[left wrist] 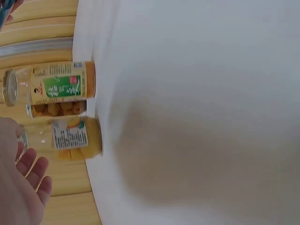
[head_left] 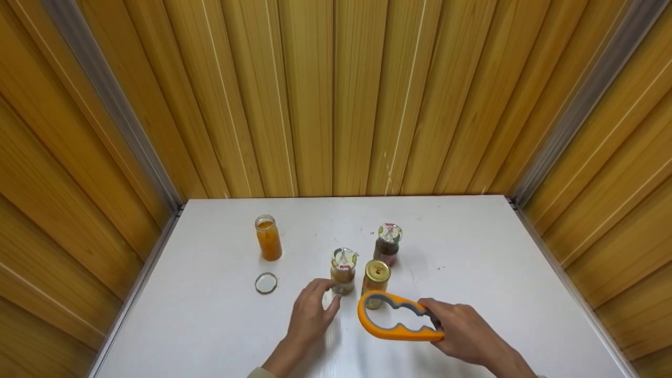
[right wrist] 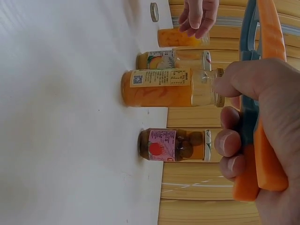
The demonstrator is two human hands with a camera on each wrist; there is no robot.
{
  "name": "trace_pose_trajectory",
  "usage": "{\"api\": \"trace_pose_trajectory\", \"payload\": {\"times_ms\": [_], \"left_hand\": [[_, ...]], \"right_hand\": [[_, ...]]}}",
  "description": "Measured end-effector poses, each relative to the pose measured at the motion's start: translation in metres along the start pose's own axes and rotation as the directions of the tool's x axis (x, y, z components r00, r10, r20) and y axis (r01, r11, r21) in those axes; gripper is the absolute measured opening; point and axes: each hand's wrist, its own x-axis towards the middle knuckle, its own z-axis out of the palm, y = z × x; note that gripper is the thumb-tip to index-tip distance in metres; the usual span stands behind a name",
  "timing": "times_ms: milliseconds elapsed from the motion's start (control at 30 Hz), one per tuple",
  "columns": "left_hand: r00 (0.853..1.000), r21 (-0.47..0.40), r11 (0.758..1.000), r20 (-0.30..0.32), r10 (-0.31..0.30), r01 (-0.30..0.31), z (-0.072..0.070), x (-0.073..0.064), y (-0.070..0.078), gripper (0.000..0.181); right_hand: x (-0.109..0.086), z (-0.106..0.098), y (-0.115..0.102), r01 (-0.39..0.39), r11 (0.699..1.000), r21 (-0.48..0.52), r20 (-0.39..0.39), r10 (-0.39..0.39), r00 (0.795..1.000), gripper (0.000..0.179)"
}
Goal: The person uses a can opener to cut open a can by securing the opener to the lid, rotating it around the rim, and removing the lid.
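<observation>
My right hand (head_left: 467, 333) grips an orange jar opener with a grey scalloped inner edge (head_left: 400, 334), held in the air partly in front of a gold-lidded jar (head_left: 377, 272). Fingers loosely bent and holding nothing, my left hand (head_left: 308, 315) hovers beside a glass jar with a patterned lid (head_left: 344, 261) and pale yellow contents. In the right wrist view, a gap shows between the left hand (right wrist: 199, 16) and that jar (right wrist: 161, 60). Behind the gold-lidded jar stands a dark jar (head_left: 387, 249) with a pink label and another patterned lid.
At the left of the white table (head_left: 210, 325) stands a lidless jar (head_left: 270, 242) with orange contents. A loose lid (head_left: 266, 283) lies in front of it. Wood-panelled walls (head_left: 315, 105) close in the table at the back and sides.
</observation>
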Motion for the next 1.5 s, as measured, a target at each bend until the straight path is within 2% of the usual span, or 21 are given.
{"api": "trace_pose_trajectory", "payload": {"times_ms": [200,333,433,567,733,933,1133,1300,1500], "left_hand": [[0.998,-0.109,0.993,0.051,-0.029,0.034,0.025,-0.004,0.029,0.046],[0.997,-0.203,0.979,0.075,-0.016,0.031,0.038,-0.002,0.04,0.059],[0.996,-0.284,0.958,0.094,-0.006,0.033,0.045,0.001,0.043,0.063],[0.994,-0.361,0.932,0.105,0.015,0.024,0.055,0.007,0.041,0.067],[0.994,-0.419,0.908,0.094,0.063,-0.018,0.067,0.016,0.036,0.075],[0.987,-0.453,0.891,0.152,0.059,0.016,0.072,0.026,0.031,0.075],[0.98,-0.474,0.88,0.187,0.074,0.024,0.072,0.031,0.028,0.073],[0.969,-0.488,0.868,0.245,0.039,0.089,0.071,0.035,0.027,0.07],[0.954,-0.476,0.873,0.297,0.044,0.108,0.069,0.037,0.022,0.072]], "right_hand": [[-0.002,-0.002,0.001,-0.001,1.0,-0.009,-0.009,0.001,1.0,0.047],[-0.002,-0.002,0.001,-0.002,1.0,-0.008,-0.018,0.002,1.0,0.047],[-0.003,-0.001,0.001,0.022,1.0,-0.016,-0.041,-0.022,0.999,0.047],[-0.005,0.0,0.002,0.054,0.998,-0.032,-0.073,-0.056,0.996,0.048],[-0.006,-0.001,0.003,0.046,0.999,-0.019,-0.063,-0.047,0.997,0.046],[-0.006,-0.002,0.003,0.015,1.0,-0.007,-0.036,-0.015,0.999,0.045],[-0.005,-0.002,0.002,0.006,1.0,-0.006,-0.028,-0.006,1.0,0.045],[-0.004,-0.001,0.003,0.016,1.0,-0.013,-0.039,-0.017,0.999,0.045],[-0.005,0.001,0.004,0.058,0.998,-0.029,-0.086,-0.06,0.995,0.047]]}}
